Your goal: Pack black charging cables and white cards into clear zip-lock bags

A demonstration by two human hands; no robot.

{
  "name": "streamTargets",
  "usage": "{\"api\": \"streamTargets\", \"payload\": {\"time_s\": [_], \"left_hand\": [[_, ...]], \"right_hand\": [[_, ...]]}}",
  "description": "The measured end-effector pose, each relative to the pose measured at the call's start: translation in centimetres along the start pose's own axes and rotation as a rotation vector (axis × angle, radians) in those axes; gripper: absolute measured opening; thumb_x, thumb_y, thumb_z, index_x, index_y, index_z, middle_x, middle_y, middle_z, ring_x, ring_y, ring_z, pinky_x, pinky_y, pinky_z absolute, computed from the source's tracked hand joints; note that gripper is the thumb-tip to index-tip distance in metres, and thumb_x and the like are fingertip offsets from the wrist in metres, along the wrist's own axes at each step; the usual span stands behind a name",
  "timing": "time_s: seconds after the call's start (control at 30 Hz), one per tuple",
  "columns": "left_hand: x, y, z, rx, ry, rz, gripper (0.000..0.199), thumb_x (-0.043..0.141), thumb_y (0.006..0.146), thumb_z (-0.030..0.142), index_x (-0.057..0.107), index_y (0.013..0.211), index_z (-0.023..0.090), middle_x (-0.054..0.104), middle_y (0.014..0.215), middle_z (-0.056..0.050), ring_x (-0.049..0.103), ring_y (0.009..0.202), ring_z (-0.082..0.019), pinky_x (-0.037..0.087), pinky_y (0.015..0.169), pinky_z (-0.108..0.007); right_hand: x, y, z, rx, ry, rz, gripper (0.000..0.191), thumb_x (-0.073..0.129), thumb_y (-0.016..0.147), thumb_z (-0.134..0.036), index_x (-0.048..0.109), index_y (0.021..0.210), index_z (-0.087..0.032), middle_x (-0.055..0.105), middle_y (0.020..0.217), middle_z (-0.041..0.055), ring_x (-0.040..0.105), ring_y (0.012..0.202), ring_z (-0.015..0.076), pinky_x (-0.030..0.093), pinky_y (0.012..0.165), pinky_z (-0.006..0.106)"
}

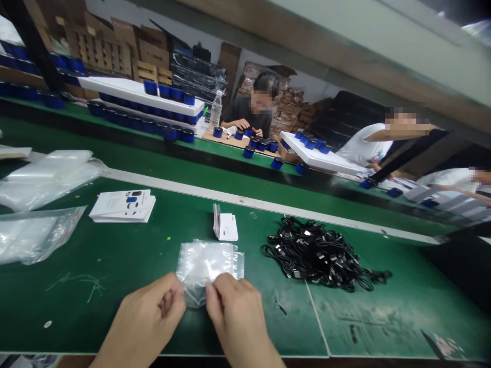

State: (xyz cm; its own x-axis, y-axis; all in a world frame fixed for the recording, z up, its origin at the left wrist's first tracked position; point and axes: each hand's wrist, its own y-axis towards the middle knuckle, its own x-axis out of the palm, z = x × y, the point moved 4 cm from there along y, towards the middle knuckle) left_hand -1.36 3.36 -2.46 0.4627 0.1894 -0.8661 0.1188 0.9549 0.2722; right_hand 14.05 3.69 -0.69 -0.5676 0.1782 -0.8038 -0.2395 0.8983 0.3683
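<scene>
A small stack of clear plastic bags (pixel 209 258) lies on the green table in front of me. My left hand (pixel 148 312) is closed at the lower left edge of the bags, its fingers curled in. On the lower right side, my right hand (pixel 233 306) pinches the plastic between thumb and fingers. Just behind the bags stands a small folded white leaflet stack (pixel 226 226). Black coiled cables (pixel 318 255) form a pile to the right. Printed white cards (pixel 123 206) are stacked at the left.
Larger clear bags (pixel 46 179) lie at the far left of the green table (pixel 268 327). Past a pale strip (pixel 192 191), blue round items (pixel 187 135) line the far side. Several people sit there, near a plastic bottle (pixel 216 110) and white foam boards (pixel 318 156).
</scene>
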Motion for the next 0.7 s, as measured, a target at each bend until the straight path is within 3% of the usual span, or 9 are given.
{"api": "streamTargets", "payload": {"time_s": [0.07,0.1,0.17,0.33,0.43,0.57,0.7], "left_hand": [[1.0,0.2,-0.9,-0.122,-0.147,-0.148,0.028,0.038,0.083,0.03,0.044,0.057,0.023,0.045,0.046,0.008,0.049,0.041,-0.008,0.036,0.043,-0.014],[1.4,0.2,-1.3,-0.176,-0.214,-0.187,0.029,0.038,0.083,0.033,0.044,0.057,0.023,0.046,0.047,0.008,0.05,0.042,-0.008,0.036,0.043,-0.015],[2.1,0.0,-2.0,-0.255,-0.303,-0.17,0.028,0.041,0.081,0.036,0.044,0.057,0.023,0.046,0.046,0.008,0.049,0.043,-0.009,0.035,0.044,-0.016],[2.4,-0.5,-2.4,-0.306,-0.387,-0.066,0.026,0.043,0.077,0.038,0.045,0.056,0.023,0.044,0.046,0.008,0.045,0.044,-0.01,0.034,0.047,-0.018],[2.2,-0.7,-2.1,-0.327,-0.436,-0.041,0.025,0.042,0.077,0.037,0.045,0.056,0.024,0.045,0.046,0.008,0.046,0.044,-0.01,0.035,0.048,-0.018],[2.3,-0.7,-2.0,-0.364,-0.527,-0.034,0.029,0.039,0.081,0.041,0.044,0.058,0.024,0.046,0.043,0.009,0.048,0.039,-0.01,0.037,0.045,-0.019],[2.5,-0.3,-2.8,-0.435,-0.725,-0.059,0.031,0.034,0.087,0.045,0.046,0.066,0.024,0.061,0.051,0.007,0.057,0.042,-0.011,0.045,0.046,-0.02]], "right_hand": [[-0.5,2.3,1.6,0.201,0.293,-0.137,0.01,0.053,0.089,-0.027,0.054,0.081,-0.02,0.06,0.071,-0.0025,0.057,0.062,0.0129,0.037,0.058,0.023],[-0.7,3.7,2.7,0.317,0.407,-0.122,0.01,0.056,0.087,-0.03,0.053,0.09,-0.02,0.06,0.079,-0.0016,0.058,0.069,0.0135,0.04,0.062,0.023],[-0.6,6.6,4.5,0.476,0.522,-0.122,0.025,0.059,0.085,-0.035,0.05,0.103,-0.02,0.058,0.092,0.0004,0.057,0.078,0.0137,0.044,0.071,0.025],[2.3,11.5,7.2,0.651,0.597,-0.333,0.03,0.055,0.091,-0.036,0.054,0.111,-0.014,0.062,0.096,0.005,0.062,0.076,0.0158,0.052,0.066,0.031],[3.3,11.7,8.0,0.702,0.608,-0.43,0.028,0.056,0.092,-0.031,0.055,0.116,-0.016,0.06,0.111,0.0069,0.063,0.09,0.0192,0.054,0.075,0.038],[2.5,10.8,9.1,0.671,0.552,-0.437,0.03,0.056,0.092,-0.031,0.054,0.117,-0.016,0.059,0.116,0.0075,0.062,0.094,0.0203,0.053,0.078,0.04],[-0.5,8.9,8.2,0.535,0.418,-0.269,0.016,0.055,0.091,-0.025,0.063,0.088,-0.012,0.062,0.086,0.0028,0.06,0.078,0.0175,0.048,0.072,0.033]]}}
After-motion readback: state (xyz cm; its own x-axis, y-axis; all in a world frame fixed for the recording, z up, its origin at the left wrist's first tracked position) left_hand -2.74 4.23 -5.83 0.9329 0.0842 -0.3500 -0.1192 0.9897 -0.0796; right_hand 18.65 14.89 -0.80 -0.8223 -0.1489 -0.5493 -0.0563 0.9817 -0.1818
